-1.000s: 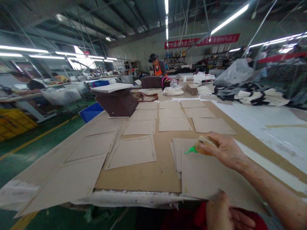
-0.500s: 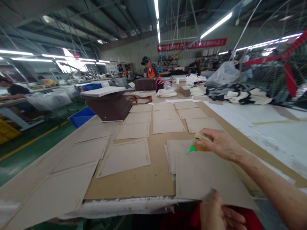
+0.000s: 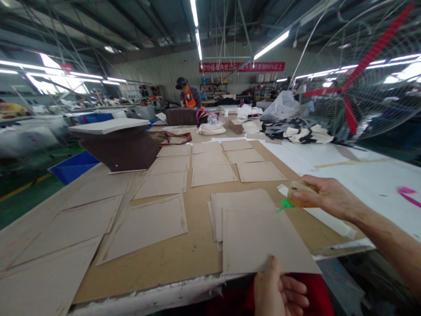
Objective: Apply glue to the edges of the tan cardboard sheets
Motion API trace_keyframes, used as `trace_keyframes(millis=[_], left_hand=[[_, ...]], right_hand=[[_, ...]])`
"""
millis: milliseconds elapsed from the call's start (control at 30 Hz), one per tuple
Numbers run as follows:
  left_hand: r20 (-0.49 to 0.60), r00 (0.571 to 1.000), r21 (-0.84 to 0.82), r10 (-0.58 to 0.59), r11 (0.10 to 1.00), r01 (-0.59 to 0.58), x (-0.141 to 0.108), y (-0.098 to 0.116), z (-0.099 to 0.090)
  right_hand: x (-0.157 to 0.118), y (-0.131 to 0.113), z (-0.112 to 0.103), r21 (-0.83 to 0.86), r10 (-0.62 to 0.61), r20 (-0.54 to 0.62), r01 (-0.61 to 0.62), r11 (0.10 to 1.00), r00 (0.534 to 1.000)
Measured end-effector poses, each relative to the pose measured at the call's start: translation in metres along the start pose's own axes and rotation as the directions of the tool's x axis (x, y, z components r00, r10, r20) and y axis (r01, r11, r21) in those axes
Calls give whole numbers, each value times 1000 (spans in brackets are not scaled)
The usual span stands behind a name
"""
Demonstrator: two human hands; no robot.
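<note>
My right hand (image 3: 329, 195) is closed around a tan tape roll (image 3: 301, 194), above the right edge of a small stack of grey-brown cardboard. A bright green strip (image 3: 284, 205) hangs from the roll. At the table's front edge my left hand (image 3: 278, 287) grips the top cardboard sheet (image 3: 263, 241), thumb on its face and fingers underneath. That sheet lies askew over the stacked sheets (image 3: 243, 199) and overhangs the edge. Several more cardboard pieces (image 3: 151, 224) are laid out in columns to the left and beyond, with yellowish streaks along some edges.
A tall dark brown stack (image 3: 121, 147) topped with pale sheets stands at the back left, beside a blue bin (image 3: 74, 166). Fabric and plastic bags (image 3: 283, 105) lie at the far right, near a large fan (image 3: 345, 90). A co-worker (image 3: 190, 94) stands across the table.
The view has turned to the right. My right hand with the tape roll has moved right, off the top sheet towards the board beside it. My left hand keeps its hold on the sheet's near edge.
</note>
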State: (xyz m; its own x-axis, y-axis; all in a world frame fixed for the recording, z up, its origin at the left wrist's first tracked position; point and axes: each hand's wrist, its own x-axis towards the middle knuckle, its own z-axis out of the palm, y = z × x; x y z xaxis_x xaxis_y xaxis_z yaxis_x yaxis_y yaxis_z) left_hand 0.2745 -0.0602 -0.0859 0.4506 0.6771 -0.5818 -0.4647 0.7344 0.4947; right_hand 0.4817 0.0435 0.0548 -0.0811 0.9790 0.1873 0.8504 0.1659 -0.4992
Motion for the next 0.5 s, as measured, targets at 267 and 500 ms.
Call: trace_keyframes(millis=[267,500], left_hand=[[-42,999,80,22,997,-18,-8,7,0],[-102,994,100,42,994,-32,-15,10,3]], right_hand=[[-11,12,-6,20,66,-26,-65,998,998],[-39,3,-17,63,50,81,-55,996,995]])
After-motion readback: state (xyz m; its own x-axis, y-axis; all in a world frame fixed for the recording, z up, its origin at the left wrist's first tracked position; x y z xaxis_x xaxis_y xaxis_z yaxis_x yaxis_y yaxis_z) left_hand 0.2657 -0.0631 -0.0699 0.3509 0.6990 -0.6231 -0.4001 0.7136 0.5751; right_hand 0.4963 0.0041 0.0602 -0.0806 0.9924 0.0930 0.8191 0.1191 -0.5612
